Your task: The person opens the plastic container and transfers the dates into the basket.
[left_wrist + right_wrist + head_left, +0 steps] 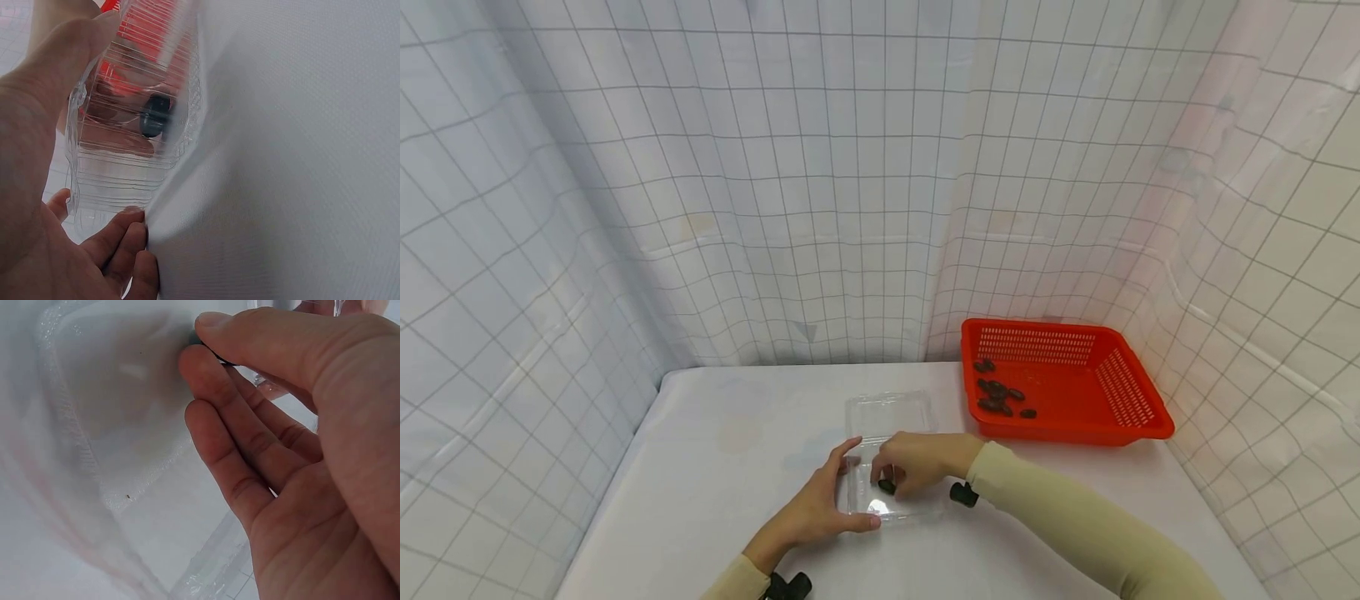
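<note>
A clear plastic clamshell box (857, 497) lies unfolded on the table, its lid (891, 412) flat on the far side. My left hand (816, 506) holds the box's left side, thumb at the near edge and fingers towards the hinge. Inside the base, my right hand (917, 462) pinches a small dark oval piece (887, 486) between thumb and fingers. Through the ribbed wall in the left wrist view, the dark oval piece (155, 115) looks glossy. The right wrist view shows the thumb and fingertips largely covering it.
At the back right stands a red plastic basket (1075, 432) with slotted walls. Several dark oval pieces (996, 390) lie in its left part. White grid-patterned curtains (820, 200) enclose the table (700, 467) at the back and sides.
</note>
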Available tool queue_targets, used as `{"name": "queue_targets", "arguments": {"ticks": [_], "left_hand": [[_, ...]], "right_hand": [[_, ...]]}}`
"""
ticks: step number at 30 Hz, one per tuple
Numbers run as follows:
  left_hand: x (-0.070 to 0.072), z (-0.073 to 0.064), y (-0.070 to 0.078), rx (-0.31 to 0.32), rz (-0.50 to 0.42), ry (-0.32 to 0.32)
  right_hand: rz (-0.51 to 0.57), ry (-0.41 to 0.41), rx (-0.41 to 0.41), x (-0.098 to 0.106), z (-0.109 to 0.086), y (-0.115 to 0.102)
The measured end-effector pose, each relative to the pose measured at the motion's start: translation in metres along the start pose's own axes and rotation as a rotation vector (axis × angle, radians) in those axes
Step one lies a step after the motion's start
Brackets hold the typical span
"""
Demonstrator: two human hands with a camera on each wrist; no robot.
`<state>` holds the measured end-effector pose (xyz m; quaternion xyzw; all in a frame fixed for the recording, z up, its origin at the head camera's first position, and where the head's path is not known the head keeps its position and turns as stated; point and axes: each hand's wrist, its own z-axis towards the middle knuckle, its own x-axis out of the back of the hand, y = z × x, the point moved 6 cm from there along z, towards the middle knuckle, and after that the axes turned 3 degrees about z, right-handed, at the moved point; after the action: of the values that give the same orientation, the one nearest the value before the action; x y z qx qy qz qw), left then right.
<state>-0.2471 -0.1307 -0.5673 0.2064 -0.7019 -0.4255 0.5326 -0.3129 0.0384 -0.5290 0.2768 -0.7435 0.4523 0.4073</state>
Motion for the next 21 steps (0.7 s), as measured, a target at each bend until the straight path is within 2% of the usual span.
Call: {"name": "queue_targets", "arguments": {"ticks": [21], "left_hand": [[-0.0003,-0.0008,0.0008,-0.02,-0.013,0.001]], "right_hand": [[0.001,0.027,-0.007,-0.0023,0.0022,0.0011]]}}
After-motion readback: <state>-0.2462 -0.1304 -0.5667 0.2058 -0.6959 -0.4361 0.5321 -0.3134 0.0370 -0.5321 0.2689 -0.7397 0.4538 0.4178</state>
